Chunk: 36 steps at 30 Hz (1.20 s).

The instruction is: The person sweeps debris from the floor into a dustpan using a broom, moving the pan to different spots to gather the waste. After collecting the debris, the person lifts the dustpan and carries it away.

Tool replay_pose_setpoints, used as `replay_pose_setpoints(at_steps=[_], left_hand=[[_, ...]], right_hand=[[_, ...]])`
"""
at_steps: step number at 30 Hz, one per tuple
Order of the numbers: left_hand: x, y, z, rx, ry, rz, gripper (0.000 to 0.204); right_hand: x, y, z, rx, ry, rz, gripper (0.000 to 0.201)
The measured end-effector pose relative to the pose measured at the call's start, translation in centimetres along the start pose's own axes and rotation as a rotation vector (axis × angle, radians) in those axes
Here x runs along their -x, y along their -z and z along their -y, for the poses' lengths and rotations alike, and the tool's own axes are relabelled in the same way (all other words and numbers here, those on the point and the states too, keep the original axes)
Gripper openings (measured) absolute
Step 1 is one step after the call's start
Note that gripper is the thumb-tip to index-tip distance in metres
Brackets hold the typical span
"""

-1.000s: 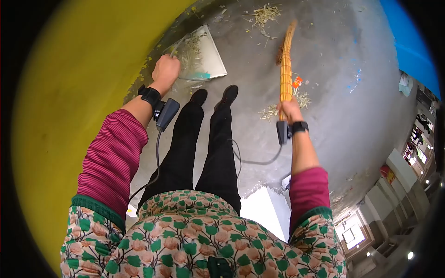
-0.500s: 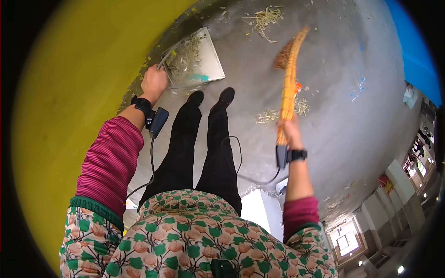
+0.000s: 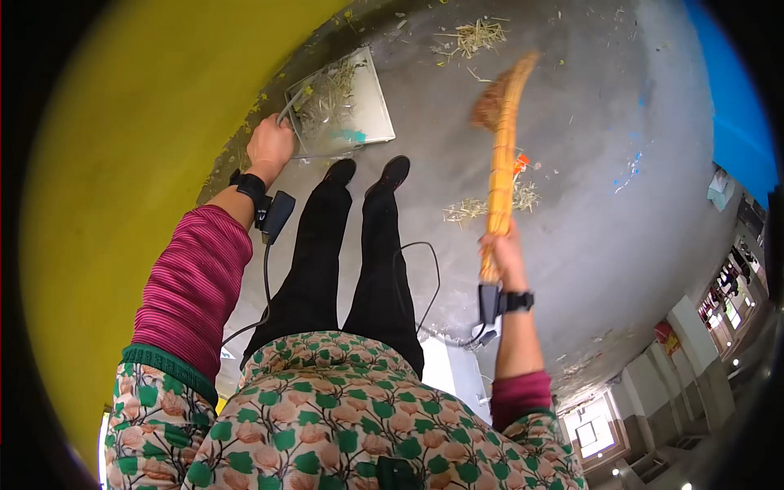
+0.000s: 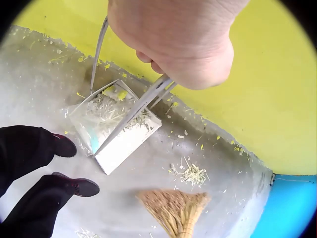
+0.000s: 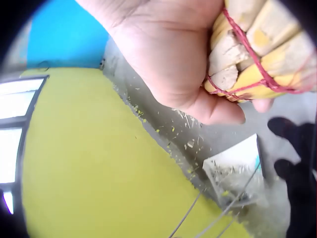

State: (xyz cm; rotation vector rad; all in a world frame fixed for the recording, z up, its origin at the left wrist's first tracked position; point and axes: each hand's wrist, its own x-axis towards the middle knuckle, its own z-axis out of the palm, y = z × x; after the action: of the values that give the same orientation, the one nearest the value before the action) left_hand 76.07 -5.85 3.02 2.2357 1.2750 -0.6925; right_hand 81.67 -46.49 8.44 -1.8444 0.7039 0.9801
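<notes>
My left hand (image 3: pixel 271 145) grips the grey handle (image 4: pixel 132 115) of a white dustpan (image 3: pixel 374 106), which sits on the floor near the yellow wall. Straw, dusty bits and a yellow scrap lie inside the pan. In my right hand (image 3: pixel 508 257) is a straw broom (image 3: pixel 504 163), held near the end of its bound stalk handle. Red string (image 5: pixel 247 49) wraps that end in the right wrist view. The broom's brown bristles (image 4: pixel 173 202) point toward the dustpan's side, blurred, with a small straw heap (image 4: pixel 193 174) near them.
A yellow wall (image 3: pixel 147 122) runs along the left, with paint flecks at its foot. More straw (image 3: pixel 475 37) lies farther out, and some (image 3: pixel 465 211) beside an orange scrap (image 3: pixel 520 163) near the broom. A blue surface (image 3: pixel 727 90) stands at right. Both shoes (image 3: pixel 394 170) are close to the pan.
The right hand has come back toward the body with the broom, whose bristles have swung into view on its left. My left hand has shifted slightly left and nearer, still holding the dustpan handle.
</notes>
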Motion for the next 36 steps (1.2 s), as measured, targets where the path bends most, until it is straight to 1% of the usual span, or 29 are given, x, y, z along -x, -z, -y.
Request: replay_pose_setpoints(at_steps=[2, 3, 4, 5, 6, 8, 10, 11, 13, 14, 16, 18, 19, 20, 21, 23, 24, 26, 27, 29, 30, 31, 33, 34, 35, 36], left_hand=[[0.0, -0.1, 0.2, -0.017, -0.009, -0.028, 0.032], [-0.1, 0.1, 0.6, -0.013, -0.007, -0.016, 0.032], [-0.1, 0.1, 0.7, -0.008, -0.008, -0.002, 0.032], [-0.2, 0.1, 0.6, -0.010, -0.012, -0.004, 0.032], [-0.1, 0.1, 0.5, -0.004, -0.005, -0.009, 0.032], [0.1, -0.1, 0.5, 0.007, 0.011, -0.010, 0.032], [0.2, 0.0, 0.2, -0.014, 0.018, -0.014, 0.032], [0.2, 0.2, 0.3, -0.011, 0.025, -0.016, 0.032], [0.5, 0.2, 0.1, -0.025, 0.004, -0.024, 0.031], [0.6, 0.2, 0.0, -0.021, -0.002, -0.018, 0.031], [0.4, 0.2, -0.1, 0.002, 0.010, -0.011, 0.031], [0.4, 0.0, 0.1, 0.002, 0.005, -0.026, 0.031], [0.4, 0.1, 0.2, 0.001, -0.004, -0.034, 0.031], [0.3, 0.1, 0.1, -0.003, -0.003, -0.036, 0.031], [0.2, 0.0, 0.1, -0.013, -0.004, -0.035, 0.031], [0.4, -0.2, 0.0, -0.018, -0.002, -0.034, 0.031], [0.7, 0.0, 0.0, -0.019, -0.007, -0.051, 0.031], [0.5, 0.3, 0.0, -0.019, -0.001, -0.071, 0.031], [0.5, 0.4, 0.0, -0.012, -0.001, -0.054, 0.031], [0.9, 0.1, -0.1, 0.005, -0.007, -0.022, 0.031], [0.8, 0.1, -0.2, 0.005, -0.007, -0.036, 0.030], [0.8, 0.2, -0.3, 0.002, -0.004, -0.054, 0.030], [0.8, 0.2, -0.5, 0.000, -0.002, -0.060, 0.030], [0.9, 0.3, -0.4, -0.011, 0.003, -0.057, 0.031], [1.0, 0.3, -0.1, -0.020, 0.010, -0.058, 0.031], [0.9, 0.4, -0.2, -0.010, 0.008, -0.038, 0.031]], right_hand=[[-6.1, 1.4, 2.1, 0.037, -0.022, 0.088, 0.039], [-8.1, 0.1, 2.8, 0.027, -0.041, 0.093, 0.038], [-9.3, -0.5, 3.1, 0.017, -0.061, 0.094, 0.036], [-9.1, -1.9, 1.9, -0.058, -0.061, 0.156, 0.036], [-8.1, -3.9, 0.5, -0.127, -0.061, 0.215, 0.036], [-3.2, -6.8, -0.7, -0.024, -0.139, 0.264, 0.039], [2.2, -6.7, -1.7, -0.294, -0.253, 0.330, 0.041], [3.6, -6.3, -1.4, -0.288, -0.253, 0.335, 0.041], [5.8, -4.8, -0.9, -0.172, -0.182, 0.247, 0.043], [5.1, -3.9, -0.7, -0.171, -0.183, 0.238, 0.043], [1.3, -2.7, 0.4, 0.034, -0.072, 0.119, 0.041], [-2.4, -4.1, 1.4, 0.079, -0.061, 0.109, 0.041], [-3.5, -4.7, 1.3, 0.123, -0.054, 0.094, 0.040], [-3.7, -6.2, 0.1, 0.121, -0.078, 0.139, 0.040], [-3.5, -8.3, -1.1, 0.124, -0.102, 0.183, 0.040], [0.1, -10.9, -1.8, 0.070, -0.191, 0.344, 0.041], [1.8, -11.4, -2.3, -0.101, -0.244, 0.403, 0.045], [5.2, -10.3, -0.8, -0.134, -0.290, 0.453, 0.052], [5.3, -9.5, 0.0, -0.129, -0.297, 0.454, 0.052], [5.0, -6.2, 1.7, 0.011, -0.099, 0.324, 0.055], [3.7, -5.3, 3.1, 0.088, -0.005, 0.257, 0.053], [1.6, -4.8, 4.7, 0.162, 0.090, 0.195, 0.050], [-3.9, -4.6, 7.7, 0.430, 0.219, 0.143, 0.040], [-5.5, -5.5, 10.1, 0.526, 0.183, 0.117, 0.034], [-7.0, -6.5, 11.3, 0.589, 0.105, 0.124, 0.034], [-8.3, -7.5, 10.0, 0.587, 0.106, 0.129, 0.034]])
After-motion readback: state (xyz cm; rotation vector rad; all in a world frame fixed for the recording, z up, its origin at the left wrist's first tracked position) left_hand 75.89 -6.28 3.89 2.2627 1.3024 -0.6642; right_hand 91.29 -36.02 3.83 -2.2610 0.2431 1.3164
